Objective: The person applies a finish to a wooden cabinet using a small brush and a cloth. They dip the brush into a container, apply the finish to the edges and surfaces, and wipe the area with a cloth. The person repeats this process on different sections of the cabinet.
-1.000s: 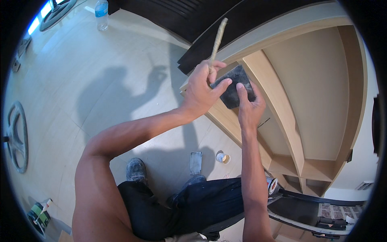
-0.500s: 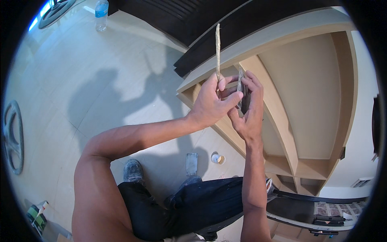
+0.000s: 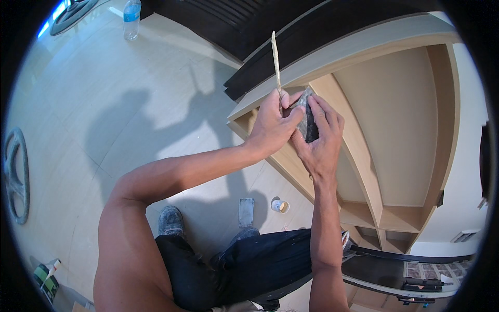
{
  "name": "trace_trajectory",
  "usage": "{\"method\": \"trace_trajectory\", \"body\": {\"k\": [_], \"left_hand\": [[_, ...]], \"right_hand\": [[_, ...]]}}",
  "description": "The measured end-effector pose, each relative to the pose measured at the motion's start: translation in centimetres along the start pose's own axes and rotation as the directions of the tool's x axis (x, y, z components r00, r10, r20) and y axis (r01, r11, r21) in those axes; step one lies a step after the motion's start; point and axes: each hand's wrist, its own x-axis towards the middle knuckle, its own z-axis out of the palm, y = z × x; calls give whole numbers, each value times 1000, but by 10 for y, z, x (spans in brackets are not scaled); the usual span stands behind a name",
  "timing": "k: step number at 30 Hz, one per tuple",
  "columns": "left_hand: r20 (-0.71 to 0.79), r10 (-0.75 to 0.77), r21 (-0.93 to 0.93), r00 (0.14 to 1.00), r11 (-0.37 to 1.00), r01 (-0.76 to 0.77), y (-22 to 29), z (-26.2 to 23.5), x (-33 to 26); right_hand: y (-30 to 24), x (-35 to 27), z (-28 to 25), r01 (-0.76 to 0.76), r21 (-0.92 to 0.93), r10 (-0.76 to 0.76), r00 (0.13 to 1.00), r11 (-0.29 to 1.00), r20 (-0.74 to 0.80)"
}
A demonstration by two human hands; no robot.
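Above the wooden shelf unit point(image 3: 395, 156), left hand point(image 3: 270, 125) and right hand point(image 3: 321, 140) together, touching. Left fingers pinched around a thin pale stick point(image 3: 276, 57) (upright, pointing away from the shelf unit). Right fingers wrapped round a dark flat pad point(image 3: 310, 120). Left of the shelf unit, on the floor point(image 3: 104, 104): a small cup point(image 3: 280, 206), a flat scraper point(image 3: 246, 212), a water bottle point(image 3: 131, 18) well apart.

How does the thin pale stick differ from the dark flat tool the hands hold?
The thin pale stick is long, slender and points up from the left hand; the dark flat tool is short, broad and sits against the right hand. Both are held before the beige shelf unit.
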Motion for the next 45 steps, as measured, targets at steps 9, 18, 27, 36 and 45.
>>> {"method": "trace_trajectory", "body": {"k": [9,18,27,36,45], "left_hand": [[20,-15,-3,1000,1000,15,1,-1,3],[10,5,52,1000,999,-5,-4,-3,3],[16,-3,50,1000,999,2,-1,-2,2],[-35,44,22,998,999,-43,-11,-2,2],[-44,34,17,998,999,-33,-6,-1,2]], "right_hand": [[3,1,4,2,-17,-2,1000,1000,-13],[0,3,3,-32,11,32,999,999,11],[3,3,4,-9,6,9,1000,1000,-9],[5,1,7,-2,12,2,1000,1000,-1],[2,4,4,-34,36,33,999,999,20]]}}
